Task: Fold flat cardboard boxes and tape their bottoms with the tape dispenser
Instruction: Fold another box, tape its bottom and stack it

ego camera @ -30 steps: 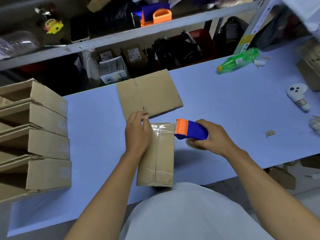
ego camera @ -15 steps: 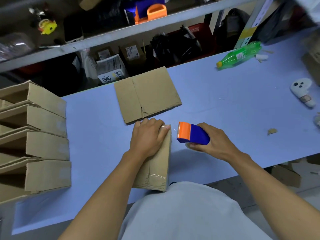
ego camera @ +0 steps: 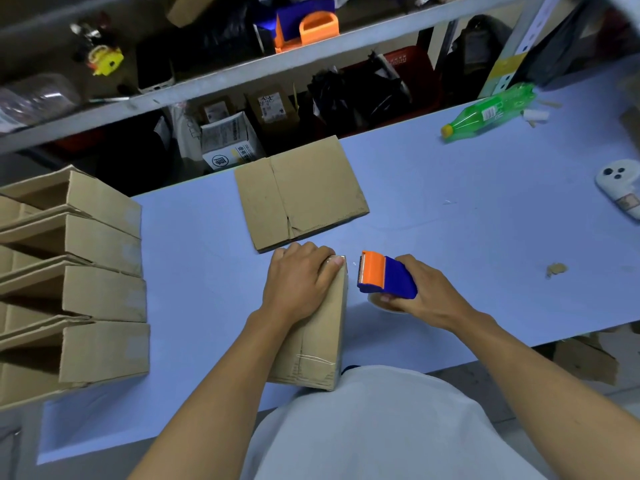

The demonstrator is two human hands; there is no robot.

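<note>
We can read no brand on the folded box (ego camera: 313, 327); its cardboard is plain, with clear tape at the far end and a strip near the close end. Our left hand (ego camera: 298, 278) lies on its far end, fingers curled over the taped edge and pressing it. The box stands at the near edge of the blue table (ego camera: 450, 209), touching our shirt. Our right hand (ego camera: 420, 292) grasps the blue and orange tape dispenser (ego camera: 386, 276) just beside the box, apart from it. A flat box (ego camera: 301, 192) lies behind, near the far edge. Finished boxes (ego camera: 86, 271) are stacked at the left. The green bottle (ego camera: 488, 112) has a white label, too small to read. Bare table surface is between the dispenser and the bottle.
</note>
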